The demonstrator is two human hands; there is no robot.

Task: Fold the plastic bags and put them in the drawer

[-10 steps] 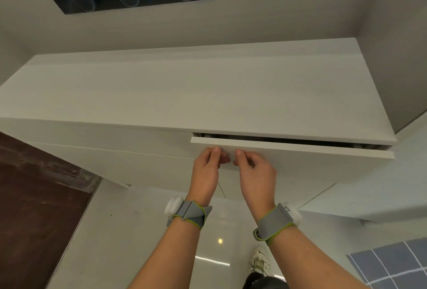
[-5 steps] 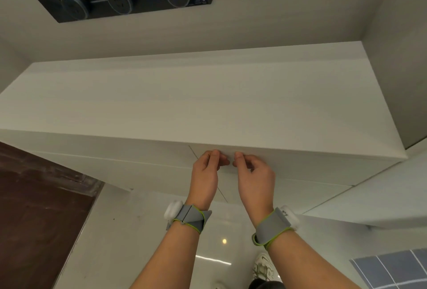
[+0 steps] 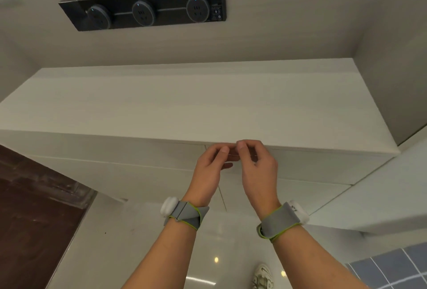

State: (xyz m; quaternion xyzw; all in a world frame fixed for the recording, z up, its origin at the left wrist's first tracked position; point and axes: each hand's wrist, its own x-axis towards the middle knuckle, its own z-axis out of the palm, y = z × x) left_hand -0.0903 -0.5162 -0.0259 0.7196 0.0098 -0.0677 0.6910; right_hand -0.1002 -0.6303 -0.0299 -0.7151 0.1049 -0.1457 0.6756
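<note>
The white flat drawer front [image 3: 323, 164] sits shut under the long white counter top [image 3: 184, 104]. No plastic bags show anywhere, so I think they are inside the drawer, but I cannot see in.

The left hand [image 3: 211, 161] and the right hand [image 3: 256, 164] are side by side, right at the top edge of the drawer. The fingers of both hands are curled in, with the thumb tips up by the first fingers. I see nothing held in them. I cannot tell if they touch the drawer.

What could go wrong? The drawer has no handle, and the fingers are very near the thin crack under the counter. A push could nip a fingertip there. Also, plastic bags are springy. They may puff open inside, poke into the crack and keep the drawer from shutting tight.
</note>
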